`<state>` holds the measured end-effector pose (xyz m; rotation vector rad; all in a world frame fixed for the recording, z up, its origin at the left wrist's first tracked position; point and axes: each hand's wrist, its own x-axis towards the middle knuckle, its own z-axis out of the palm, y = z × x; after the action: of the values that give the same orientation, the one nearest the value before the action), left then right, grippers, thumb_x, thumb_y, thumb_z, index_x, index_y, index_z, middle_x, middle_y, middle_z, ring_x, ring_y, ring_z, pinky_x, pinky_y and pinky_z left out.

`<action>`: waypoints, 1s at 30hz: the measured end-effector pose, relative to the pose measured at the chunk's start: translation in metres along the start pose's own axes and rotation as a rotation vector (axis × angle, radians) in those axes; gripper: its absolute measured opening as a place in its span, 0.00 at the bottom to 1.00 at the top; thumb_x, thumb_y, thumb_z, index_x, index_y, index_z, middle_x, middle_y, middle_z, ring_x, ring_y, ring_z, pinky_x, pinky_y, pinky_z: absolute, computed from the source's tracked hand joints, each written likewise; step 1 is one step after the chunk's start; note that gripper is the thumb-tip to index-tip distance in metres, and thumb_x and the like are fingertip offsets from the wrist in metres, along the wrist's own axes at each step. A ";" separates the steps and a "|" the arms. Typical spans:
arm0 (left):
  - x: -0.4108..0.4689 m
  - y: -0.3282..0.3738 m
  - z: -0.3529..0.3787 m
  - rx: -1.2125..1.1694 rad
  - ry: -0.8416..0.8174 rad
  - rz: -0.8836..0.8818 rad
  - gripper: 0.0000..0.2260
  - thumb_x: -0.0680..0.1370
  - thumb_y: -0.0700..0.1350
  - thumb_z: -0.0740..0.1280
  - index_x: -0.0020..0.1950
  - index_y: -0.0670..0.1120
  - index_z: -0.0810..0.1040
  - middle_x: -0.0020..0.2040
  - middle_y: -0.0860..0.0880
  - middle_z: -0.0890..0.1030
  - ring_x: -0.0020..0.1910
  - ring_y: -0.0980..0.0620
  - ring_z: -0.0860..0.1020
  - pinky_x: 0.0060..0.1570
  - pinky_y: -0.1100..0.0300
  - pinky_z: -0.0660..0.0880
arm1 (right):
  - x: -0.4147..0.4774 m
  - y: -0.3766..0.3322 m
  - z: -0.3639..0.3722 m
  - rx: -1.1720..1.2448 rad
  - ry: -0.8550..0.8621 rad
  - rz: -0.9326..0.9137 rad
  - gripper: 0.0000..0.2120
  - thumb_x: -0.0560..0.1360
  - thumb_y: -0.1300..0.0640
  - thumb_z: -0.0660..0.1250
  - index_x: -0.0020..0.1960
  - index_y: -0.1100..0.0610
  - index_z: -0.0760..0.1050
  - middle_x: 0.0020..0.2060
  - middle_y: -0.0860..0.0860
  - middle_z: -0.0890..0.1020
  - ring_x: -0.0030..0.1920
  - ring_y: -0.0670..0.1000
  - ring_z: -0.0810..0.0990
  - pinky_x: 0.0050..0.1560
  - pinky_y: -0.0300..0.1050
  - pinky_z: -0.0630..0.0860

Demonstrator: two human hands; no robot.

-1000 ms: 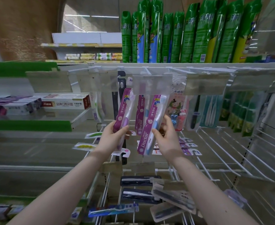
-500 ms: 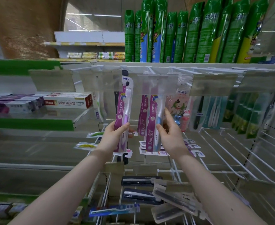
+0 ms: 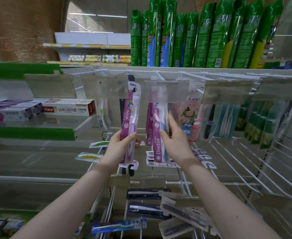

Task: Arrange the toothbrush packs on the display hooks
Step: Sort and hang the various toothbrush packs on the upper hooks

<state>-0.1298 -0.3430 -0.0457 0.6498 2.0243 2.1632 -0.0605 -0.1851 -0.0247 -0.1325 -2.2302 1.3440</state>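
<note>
My left hand (image 3: 122, 146) grips a purple toothbrush pack (image 3: 132, 118) by its lower part and holds it upright, its top level with the clear price tag (image 3: 105, 87) of the top row. My right hand (image 3: 175, 140) holds a magenta "Doctor" pack (image 3: 159, 135) with a blue brush, its top hidden behind another clear tag (image 3: 166, 91). I cannot tell whether it hangs on the white hook (image 3: 159, 75). More magenta packs (image 3: 149, 125) hang just behind it.
Children's brush packs (image 3: 191, 118) and green packs (image 3: 262, 125) hang to the right. Bare white hooks (image 3: 241, 163) jut out at lower right. Dark brush packs (image 3: 147, 194) lie on lower hooks. Toothpaste boxes (image 3: 67, 109) sit on the left shelf, green spray cans (image 3: 202, 35) on top.
Both hands have risen with their packs. The purple pack went from tilted to upright and higher. The "Doctor" pack swung upright, its top now behind the tag.
</note>
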 end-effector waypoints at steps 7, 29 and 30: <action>0.000 -0.002 0.001 -0.050 0.021 -0.018 0.08 0.78 0.49 0.64 0.57 0.52 0.75 0.43 0.52 0.85 0.46 0.52 0.82 0.36 0.59 0.78 | 0.013 0.000 0.006 0.026 0.147 -0.034 0.23 0.78 0.56 0.63 0.69 0.41 0.59 0.58 0.51 0.77 0.57 0.51 0.77 0.59 0.55 0.76; -0.011 0.001 0.007 -0.075 0.061 -0.060 0.04 0.80 0.46 0.63 0.54 0.52 0.74 0.37 0.53 0.84 0.42 0.52 0.82 0.43 0.52 0.80 | 0.026 0.011 0.011 -0.339 0.116 -0.034 0.33 0.77 0.57 0.65 0.76 0.47 0.52 0.54 0.54 0.78 0.50 0.52 0.78 0.55 0.48 0.76; -0.012 0.001 0.008 -0.080 0.065 -0.062 0.04 0.80 0.45 0.62 0.53 0.52 0.74 0.36 0.54 0.84 0.41 0.53 0.82 0.45 0.52 0.79 | 0.022 0.012 0.010 -0.342 0.106 -0.032 0.33 0.78 0.56 0.64 0.77 0.47 0.51 0.53 0.54 0.78 0.48 0.52 0.78 0.54 0.47 0.75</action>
<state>-0.1156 -0.3403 -0.0474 0.5058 1.9494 2.2440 -0.0869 -0.1795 -0.0300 -0.2811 -2.3414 0.9062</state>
